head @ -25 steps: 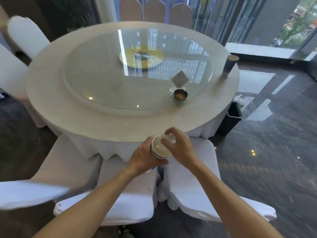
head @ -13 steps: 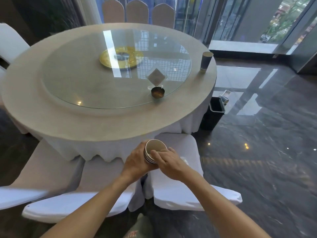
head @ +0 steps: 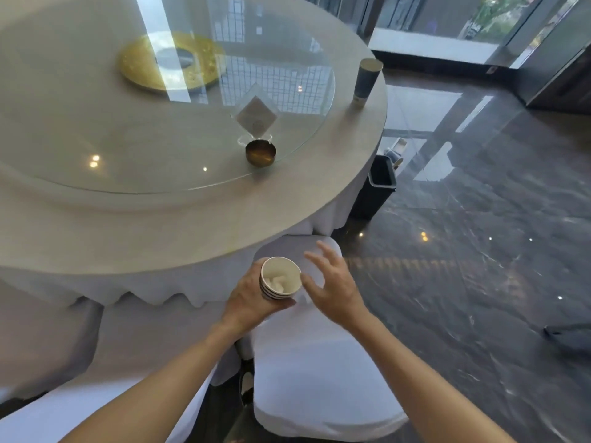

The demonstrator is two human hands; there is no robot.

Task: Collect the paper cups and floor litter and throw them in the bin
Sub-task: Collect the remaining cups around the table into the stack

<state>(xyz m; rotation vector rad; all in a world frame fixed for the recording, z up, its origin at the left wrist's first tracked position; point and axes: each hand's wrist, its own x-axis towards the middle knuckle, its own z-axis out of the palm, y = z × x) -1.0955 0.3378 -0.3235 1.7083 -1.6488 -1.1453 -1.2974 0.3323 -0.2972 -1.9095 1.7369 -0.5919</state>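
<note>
My left hand (head: 251, 298) grips a stack of nested paper cups (head: 279, 278) with crumpled white paper inside the top one. My right hand (head: 334, 282) hovers just right of the stack, fingers spread, holding nothing. A dark paper cup (head: 367, 79) stands upright on the far right rim of the round table (head: 192, 225). A black bin (head: 377, 187) stands on the floor beside the table's right side. Behind the bin, paper cups (head: 395, 155) lie on the floor.
A glass turntable (head: 96, 139) carries a small brass dish (head: 260, 152), a clear card stand (head: 256, 118) and a gold centre plate (head: 171, 62). White-covered chairs (head: 319, 378) stand right below my hands. Dark glossy floor (head: 479, 251) stretches right.
My right hand has come off the cup stack and opened, leaving white paper inside the top cup. My view has moved closer to the table and rightward.
</note>
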